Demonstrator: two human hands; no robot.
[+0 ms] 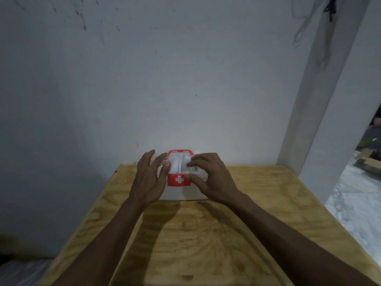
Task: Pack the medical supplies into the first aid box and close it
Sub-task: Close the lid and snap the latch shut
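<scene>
The white plastic first aid box (179, 178) with red cross latch stands at the plywood table's (237, 234) far edge; left hand (148, 180) fingers spread beside it; right hand (212, 178) fingers curled on its lid.

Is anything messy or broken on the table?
Nothing stands out. The first aid box sits straight on the wooden table near the wall, with the left hand and right hand on its sides. No supplies lie loose or spilled on the table.

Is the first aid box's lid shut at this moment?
It looks shut: the first aid box shows its clear lid lying flat on top and the red latch down; whether it has clicked cannot be told.
</scene>
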